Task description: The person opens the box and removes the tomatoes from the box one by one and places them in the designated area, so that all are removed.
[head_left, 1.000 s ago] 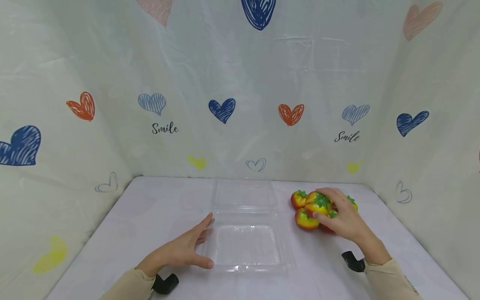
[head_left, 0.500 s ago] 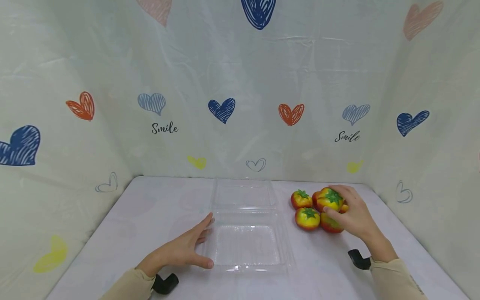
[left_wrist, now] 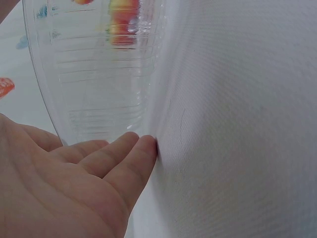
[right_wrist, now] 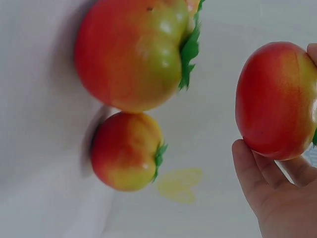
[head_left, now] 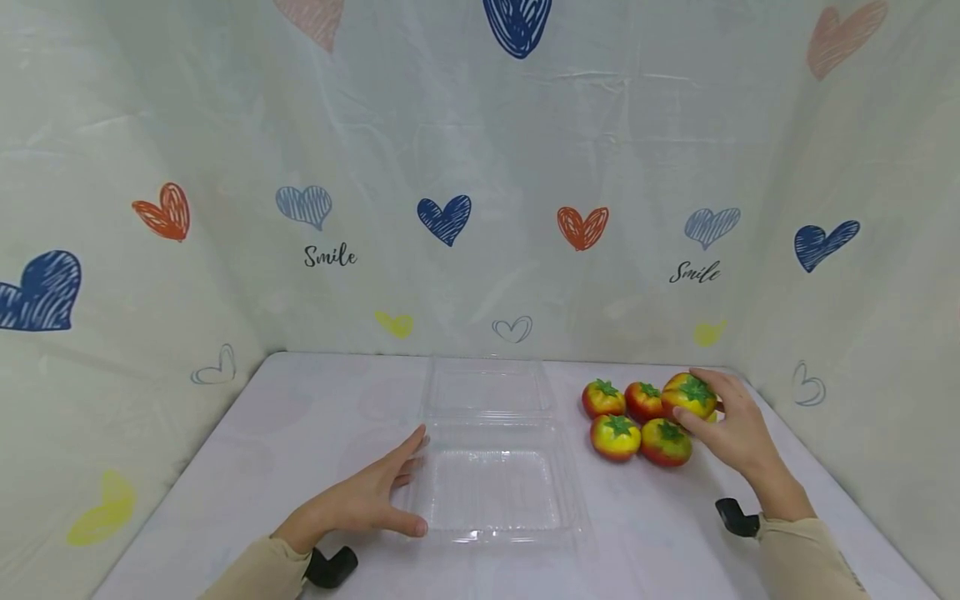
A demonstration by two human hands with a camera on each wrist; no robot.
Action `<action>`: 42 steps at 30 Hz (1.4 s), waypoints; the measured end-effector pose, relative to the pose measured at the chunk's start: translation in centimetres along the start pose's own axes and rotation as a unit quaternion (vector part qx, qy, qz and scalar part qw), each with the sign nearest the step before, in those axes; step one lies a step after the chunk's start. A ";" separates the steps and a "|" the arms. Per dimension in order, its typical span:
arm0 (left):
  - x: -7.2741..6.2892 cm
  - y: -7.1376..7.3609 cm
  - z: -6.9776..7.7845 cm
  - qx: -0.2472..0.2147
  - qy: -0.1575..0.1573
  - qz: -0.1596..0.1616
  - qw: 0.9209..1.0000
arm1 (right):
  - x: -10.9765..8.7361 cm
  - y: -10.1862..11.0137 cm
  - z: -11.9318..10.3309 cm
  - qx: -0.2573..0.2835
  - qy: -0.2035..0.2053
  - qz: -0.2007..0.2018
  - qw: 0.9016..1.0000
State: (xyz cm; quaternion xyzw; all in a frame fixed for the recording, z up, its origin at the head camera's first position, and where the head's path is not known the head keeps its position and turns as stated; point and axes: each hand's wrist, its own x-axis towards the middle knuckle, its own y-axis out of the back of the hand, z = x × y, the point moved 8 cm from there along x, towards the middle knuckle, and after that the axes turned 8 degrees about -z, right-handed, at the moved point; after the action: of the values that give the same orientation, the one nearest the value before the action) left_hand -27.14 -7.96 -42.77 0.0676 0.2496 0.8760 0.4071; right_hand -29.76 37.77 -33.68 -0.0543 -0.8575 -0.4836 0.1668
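Note:
At the right of the head view, my right hand grips a red-and-yellow tomato with a green star-shaped top, thumb on the near side and fingers on the far side. The right wrist view shows this held tomato raised off the table, apart from the ones standing there. My left hand rests with fingers and thumb spread at the left side of a clear plastic clamshell box. In the left wrist view, the straight fingertips lie along the box's wall. The box's lid is folded back.
Several more tomatoes stand grouped right of the box, among them a front-left one and a front-right one. A white cloth covers the table. A heart-printed curtain encloses the back and sides.
My right hand has carried the gripped tomato to the right across the group, uncovering the tomatoes beneath. The left hand and the box have stayed put.

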 end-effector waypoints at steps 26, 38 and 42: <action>0.1 0.1 0.1 0.002 0.005 0.000 1.000 | -1.9 0.1 5.0 -0.018 -0.070 -0.035 0.997; 0.2 -0.1 0.2 -0.014 -0.010 -0.011 1.000 | -2.9 -1.0 6.9 -0.018 -0.123 -0.071 0.990; 0.2 -0.1 0.1 -0.013 -0.008 -0.011 1.000 | -2.9 -1.1 7.3 -0.024 -0.127 -0.088 0.988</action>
State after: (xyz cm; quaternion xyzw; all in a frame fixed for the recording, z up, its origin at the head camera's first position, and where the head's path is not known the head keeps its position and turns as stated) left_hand -27.20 -7.71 -42.69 0.0669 0.2358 0.8739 0.4197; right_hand -29.02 43.61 -39.00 -0.0435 -0.8614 -0.5058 0.0123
